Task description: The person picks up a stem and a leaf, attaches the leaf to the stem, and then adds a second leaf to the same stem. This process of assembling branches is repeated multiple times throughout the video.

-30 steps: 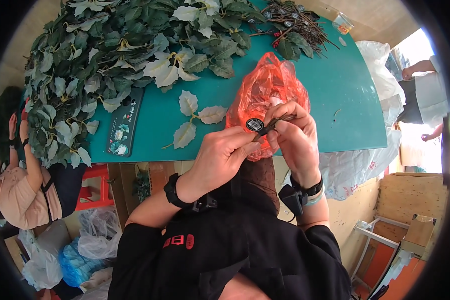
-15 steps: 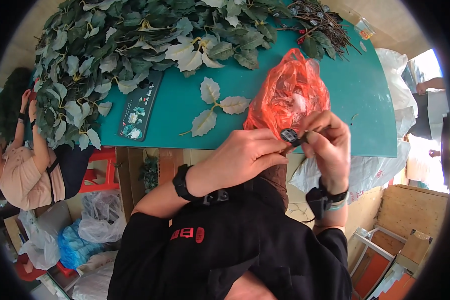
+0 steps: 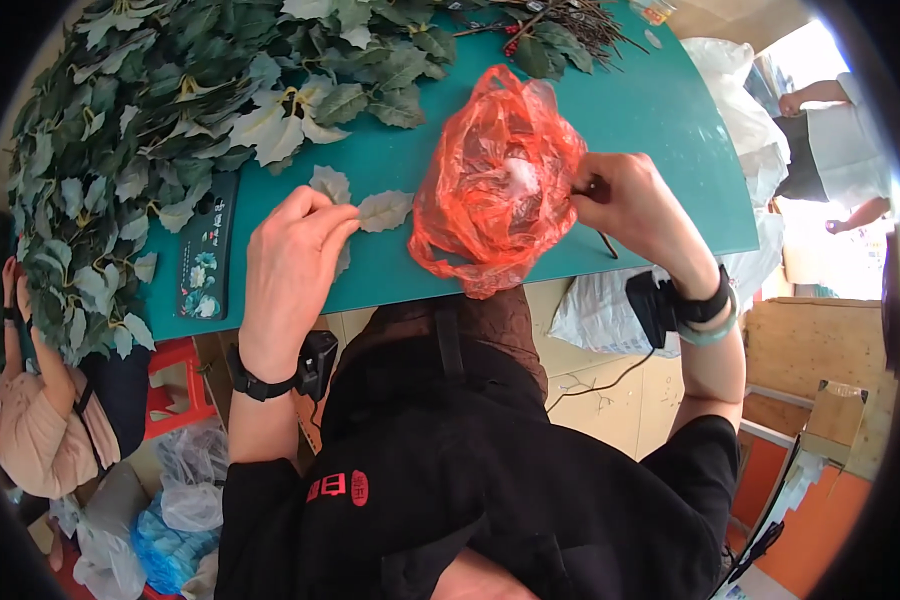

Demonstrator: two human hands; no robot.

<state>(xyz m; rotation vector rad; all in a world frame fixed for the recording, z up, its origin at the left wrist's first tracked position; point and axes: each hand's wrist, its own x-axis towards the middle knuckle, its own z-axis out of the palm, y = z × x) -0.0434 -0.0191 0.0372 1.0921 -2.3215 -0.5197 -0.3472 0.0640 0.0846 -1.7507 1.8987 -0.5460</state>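
Observation:
My left hand (image 3: 305, 250) reaches over the green table, fingertips pinched at the joint of an artificial leaf sprig (image 3: 385, 211). Two pale green leaves show beside and behind the fingers; the hand covers most of the rest. My right hand (image 3: 635, 200) is closed at the right edge of a crumpled red plastic bag (image 3: 470, 215). A thin brown stem (image 3: 607, 245) sticks out below its fingers, its other end hidden by the hand. Something whitish shows through the bag, too blurred to name.
A big heap of artificial leaves (image 3: 150, 110) covers the table's left and back. Beside it lies a dark flat floral case (image 3: 202, 270). Brown twigs (image 3: 575, 30) with red berries are at the back. One person (image 3: 45, 415) sits at left; another (image 3: 830, 140) is at far right.
My hands have parted: the left moved left onto the leaf sprig, while the right kept the brown stem beside the bag. The round black label on it no longer shows. The view has shifted.

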